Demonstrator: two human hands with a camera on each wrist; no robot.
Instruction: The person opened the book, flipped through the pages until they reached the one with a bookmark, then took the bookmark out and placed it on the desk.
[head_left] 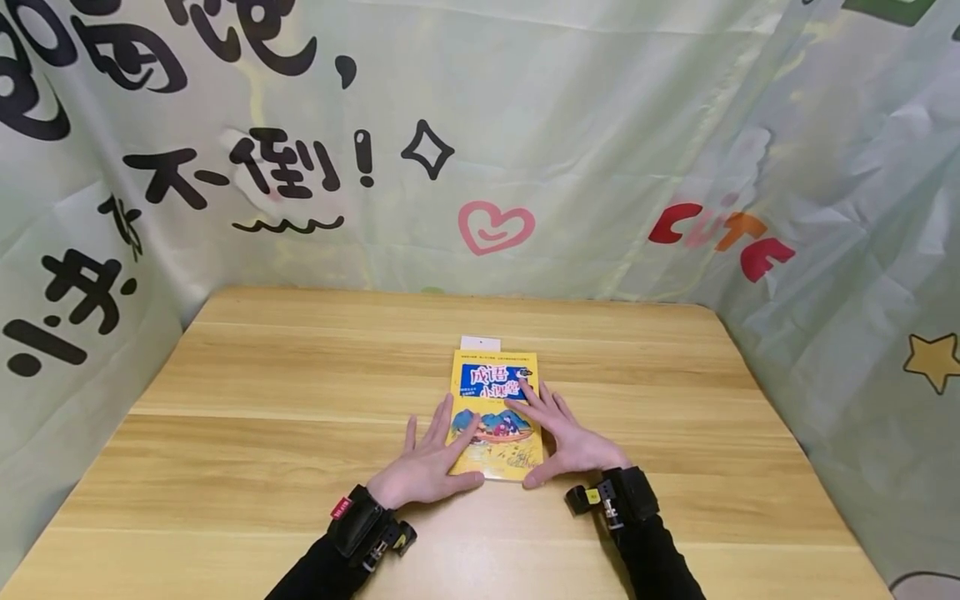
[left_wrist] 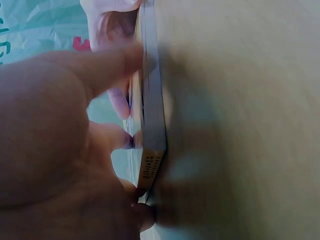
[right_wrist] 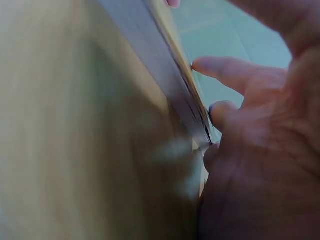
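Note:
A yellow book (head_left: 495, 460) with a blue title panel and a drawn boat scene lies flat on the wooden table, cover up. My left hand (head_left: 420, 471) rests along its left side, fingers extended, one across the cover and the thumb near the bottom corner. On the right side, my right hand (head_left: 581, 446) spreads its fingers, with tips on the cover and the thumb at the lower right corner. A white slip (head_left: 480, 342) sticks out past the book's top edge. The left wrist view shows the page edges (left_wrist: 154, 100) beside the fingers.
The wooden table (head_left: 300, 358) reaches back to a pale printed cloth (head_left: 600, 125) that hangs behind and on both sides. Each wrist carries a strapped black camera mount, such as the left mount (head_left: 367, 529).

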